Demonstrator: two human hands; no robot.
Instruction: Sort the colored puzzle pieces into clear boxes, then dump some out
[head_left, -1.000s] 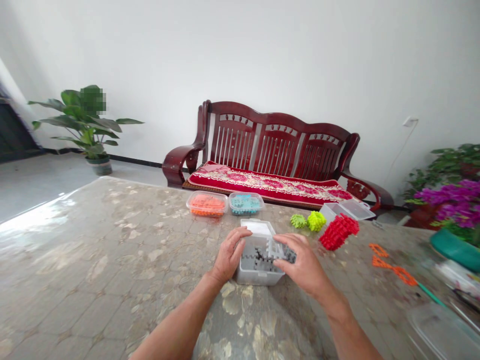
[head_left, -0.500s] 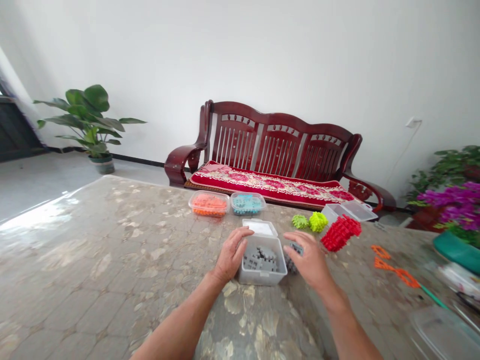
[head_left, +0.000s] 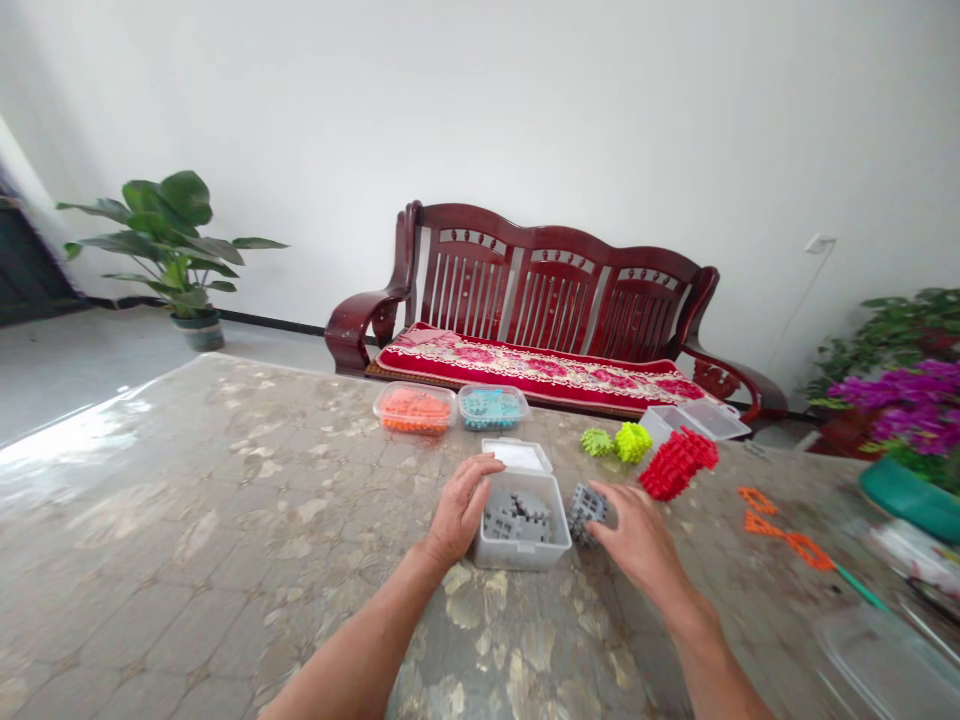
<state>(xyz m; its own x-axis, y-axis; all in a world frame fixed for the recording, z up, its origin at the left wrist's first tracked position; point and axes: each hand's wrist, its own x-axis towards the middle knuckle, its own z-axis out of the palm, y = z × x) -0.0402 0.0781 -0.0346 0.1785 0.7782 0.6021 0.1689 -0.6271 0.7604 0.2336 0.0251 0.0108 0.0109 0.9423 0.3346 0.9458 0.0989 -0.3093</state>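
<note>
A clear plastic box (head_left: 523, 553) holding several grey interlocking pieces stands on the marble-patterned table (head_left: 225, 520), its lid open behind it. My left hand (head_left: 458, 510) grips the box's left wall, fingers curled over the rim. Just right of the box a grey assembled block (head_left: 583, 511) rests on the table. My right hand (head_left: 640, 543) is beside that block, fingertips touching it, fingers bent.
Behind the box stand a tub of orange pieces (head_left: 415, 409) and a tub of teal pieces (head_left: 491, 406). To the right lie green shapes (head_left: 619, 441), a red assembly (head_left: 677, 463), an empty clear box (head_left: 703, 419), orange pieces (head_left: 780, 527). A wooden bench (head_left: 547, 320) stands beyond.
My right hand has drawn out of the box to the right and set the grey block on the table beside it. The left hand has stayed on the box.
</note>
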